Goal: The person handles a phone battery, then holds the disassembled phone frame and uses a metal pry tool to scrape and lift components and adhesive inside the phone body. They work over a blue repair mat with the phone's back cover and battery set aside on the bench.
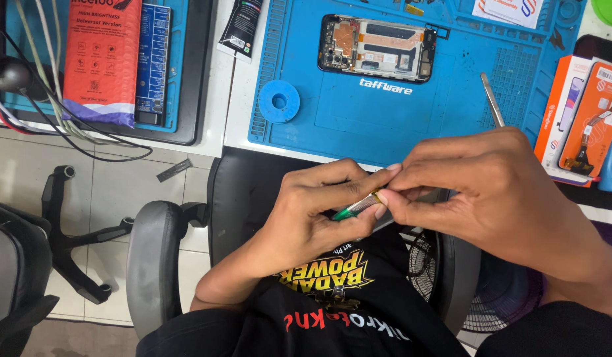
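**Both hands pinch a small green-handled tool above the lap, in front of a blue repair mat**

The left hand (312, 211) is curled nearly shut, thumb and fingers closed on the green-handled tool (356, 207), which lies slanted between the two hands. The right hand (478, 192) meets it from the other side, its fingertips pinched together at the tool's pale, yellowish end; what it grips there is too small to tell. Both hands hover over the person's black printed shirt (332, 297), just short of the table edge.

Below them is a black office chair (160, 258) with a padded armrest, and under the right forearm a fan grille (425, 264) shows. The floor is pale tile (22, 172); a second chair's black star base (68, 231) stands on it to the left.

The white table (236, 99) carries a blue work mat (385, 112) with ridged edges. On the mat lies an opened phone (377, 47), its back off and boards showing, a blue round spool (279, 101) near the mat's left edge, and a slim metal pry tool (492, 100) reaching toward the right hand.

At the left a red flat package (101, 53) with a white lower band lies beside a dark blue printed card (153, 59), both on a black tray (197, 79). A black tube (240, 28) rests between tray and mat. At the right edge stand orange boxes (580, 112), with a white card (507, 10) at the top.
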A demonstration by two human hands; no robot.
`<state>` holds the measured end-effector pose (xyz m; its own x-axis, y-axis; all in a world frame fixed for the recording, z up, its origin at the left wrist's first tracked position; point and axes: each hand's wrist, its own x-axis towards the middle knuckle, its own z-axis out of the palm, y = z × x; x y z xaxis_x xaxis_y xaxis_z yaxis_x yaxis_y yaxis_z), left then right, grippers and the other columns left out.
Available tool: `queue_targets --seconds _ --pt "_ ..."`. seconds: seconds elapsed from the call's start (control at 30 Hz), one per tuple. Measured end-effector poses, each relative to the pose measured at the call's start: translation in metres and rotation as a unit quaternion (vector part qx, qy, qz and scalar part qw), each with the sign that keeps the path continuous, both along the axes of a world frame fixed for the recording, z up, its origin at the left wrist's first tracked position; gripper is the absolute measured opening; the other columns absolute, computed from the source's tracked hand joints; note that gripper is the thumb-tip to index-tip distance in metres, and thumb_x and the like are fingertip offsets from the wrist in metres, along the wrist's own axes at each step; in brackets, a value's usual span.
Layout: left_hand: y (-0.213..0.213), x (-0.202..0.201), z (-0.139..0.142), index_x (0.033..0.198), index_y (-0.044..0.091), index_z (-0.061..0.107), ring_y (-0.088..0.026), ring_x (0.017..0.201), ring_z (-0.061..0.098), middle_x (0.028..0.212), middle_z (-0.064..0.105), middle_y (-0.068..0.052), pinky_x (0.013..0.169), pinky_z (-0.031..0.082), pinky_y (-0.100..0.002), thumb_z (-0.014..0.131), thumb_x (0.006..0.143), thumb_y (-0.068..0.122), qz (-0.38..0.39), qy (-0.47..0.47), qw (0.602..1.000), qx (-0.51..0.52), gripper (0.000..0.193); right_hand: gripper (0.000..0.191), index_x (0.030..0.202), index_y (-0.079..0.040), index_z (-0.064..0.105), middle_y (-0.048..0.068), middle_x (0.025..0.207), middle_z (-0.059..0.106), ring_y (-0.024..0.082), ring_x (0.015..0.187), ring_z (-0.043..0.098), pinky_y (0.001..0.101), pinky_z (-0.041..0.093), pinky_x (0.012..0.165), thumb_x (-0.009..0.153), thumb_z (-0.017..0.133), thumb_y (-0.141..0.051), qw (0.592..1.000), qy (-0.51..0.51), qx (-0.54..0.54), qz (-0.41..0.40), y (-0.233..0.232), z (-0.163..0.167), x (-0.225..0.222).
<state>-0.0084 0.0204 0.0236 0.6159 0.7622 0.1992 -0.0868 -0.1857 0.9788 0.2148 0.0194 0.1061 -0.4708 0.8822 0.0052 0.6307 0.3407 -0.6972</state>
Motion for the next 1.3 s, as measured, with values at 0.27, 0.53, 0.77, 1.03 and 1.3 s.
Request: queue_targets --seconds 0.27,0.53,0.77,1.03,1.3 --pt "0.002 0.0 -0.003 0.138 0.003 0.067 -0.008 0.08 0.061 0.095 0.068 -0.004 0.067 0.048 -0.024 0.075 0.096 0.005 -0.01 -0.004 0.999 -0.052 0.043 0.015 0.088 -0.001 0.077 0.006 0.079 0.076 0.015 0.063 0.074 0.025 0.054 0.05 0.083 0.08 -0.015 0.999 0.01 -0.031 -0.023 0.001 -0.007 0.002" --pt "0.007 -0.004 -0.007 0.135 0.002 0.069 -0.006 0.075 0.056 0.097 0.069 -0.003 0.062 0.041 -0.021 0.074 0.095 0.005 0.002 -0.008 0.993 -0.117 0.041 0.014 0.101 -0.005 0.076 0.003 0.089 0.077 0.013 0.072 0.073 0.0228 0.056 0.059 0.09 0.075 -0.013 0.997 0.056 -0.06 -0.017 0.0 -0.017 0.013" --pt "0.006 -0.005 -0.019 0.141 -0.003 0.062 -0.013 0.109 0.065 0.121 0.07 -0.013 0.094 0.051 -0.023 0.07 0.104 0.001 0.007 -0.144 0.971 -0.189 0.038 0.05 0.127 0.002 0.063 0.012 0.106 0.075 0.017 0.098 0.075 0.0278 0.064 0.082 0.08 0.079 -0.004 0.974 0.159 -0.082 -0.136 -0.033 -0.021 0.005" --pt "-0.003 0.002 -0.022 0.147 -0.007 0.055 -0.019 0.124 0.064 0.131 0.065 -0.017 0.114 0.051 -0.032 0.066 0.11 0.002 0.021 -0.232 0.943 -0.238 0.04 0.061 0.149 0.007 0.042 0.02 0.11 0.069 0.018 0.102 0.074 0.0292 0.066 0.089 0.097 0.073 0.014 0.912 0.317 0.049 -0.257 -0.071 -0.078 -0.028" --pt "0.003 -0.003 0.0 0.125 -0.007 0.071 -0.019 0.107 0.075 0.123 0.074 -0.018 0.097 0.063 -0.029 0.068 0.105 0.002 0.074 -0.15 0.97 -0.176 0.022 0.065 0.146 0.005 0.031 0.024 0.107 0.071 0.02 0.096 0.072 0.0304 0.062 0.088 0.095 0.071 0.013 0.902 0.316 0.103 -0.275 -0.068 -0.087 -0.029"
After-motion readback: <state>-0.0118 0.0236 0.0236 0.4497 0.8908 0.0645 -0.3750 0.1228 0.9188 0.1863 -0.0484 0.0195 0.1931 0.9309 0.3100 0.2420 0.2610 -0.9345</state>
